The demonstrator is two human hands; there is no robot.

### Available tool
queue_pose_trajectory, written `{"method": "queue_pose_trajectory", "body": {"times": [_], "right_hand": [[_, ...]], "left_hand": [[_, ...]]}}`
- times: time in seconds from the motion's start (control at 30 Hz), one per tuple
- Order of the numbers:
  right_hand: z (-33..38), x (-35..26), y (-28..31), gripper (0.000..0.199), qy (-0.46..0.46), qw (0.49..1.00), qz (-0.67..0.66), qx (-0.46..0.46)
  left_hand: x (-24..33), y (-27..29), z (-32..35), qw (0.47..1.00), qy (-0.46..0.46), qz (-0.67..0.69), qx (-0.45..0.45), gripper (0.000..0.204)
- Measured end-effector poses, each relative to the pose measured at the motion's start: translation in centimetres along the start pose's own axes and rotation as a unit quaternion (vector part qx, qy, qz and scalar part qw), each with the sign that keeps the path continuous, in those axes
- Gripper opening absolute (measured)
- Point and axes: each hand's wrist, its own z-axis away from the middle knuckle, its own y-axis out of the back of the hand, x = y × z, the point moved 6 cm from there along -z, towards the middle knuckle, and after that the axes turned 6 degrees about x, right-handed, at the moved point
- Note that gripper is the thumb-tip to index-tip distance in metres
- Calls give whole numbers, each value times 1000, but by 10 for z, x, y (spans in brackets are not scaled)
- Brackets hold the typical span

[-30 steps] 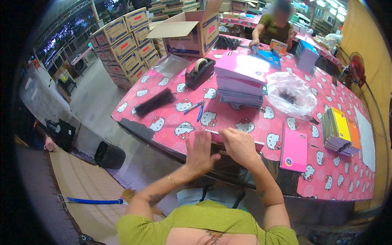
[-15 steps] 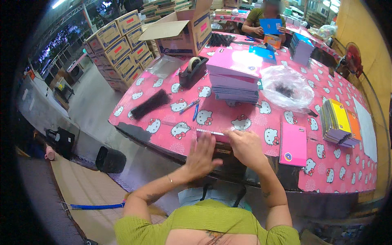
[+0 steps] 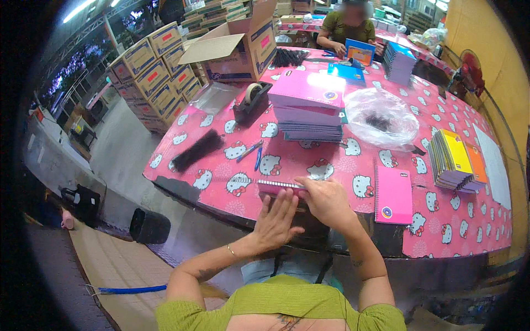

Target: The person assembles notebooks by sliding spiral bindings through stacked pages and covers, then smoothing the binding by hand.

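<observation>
Both hands have barely shifted since a moment ago, staying at the near edge of the tabletop (image 3: 441, 231) on a pink spiral notebook (image 3: 279, 187). Her left hand (image 3: 276, 220) lies flat, fingers spread, against its near side, seemingly to steady it; her right hand (image 3: 326, 201) curls over the wire end, though what that grip pinches I cannot tell. Pens (image 3: 251, 151) and a black comb bundle (image 3: 197, 150) lie farther in.
</observation>
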Motion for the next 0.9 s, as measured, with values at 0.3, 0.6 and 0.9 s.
{"method": "queue_pose_trajectory", "body": {"times": [0.3,0.6,0.9], "right_hand": [[42,58,11,60,-123,908,-390,91],[53,65,-29,23,-192,862,-446,143],[48,68,-31,22,-171,862,-466,100]], "left_hand": [[-15,-4,-35,999,18,-31,21,90],[-19,17,-95,993,58,-102,11,93],[-11,9,-92,997,6,-74,2,91]]}}
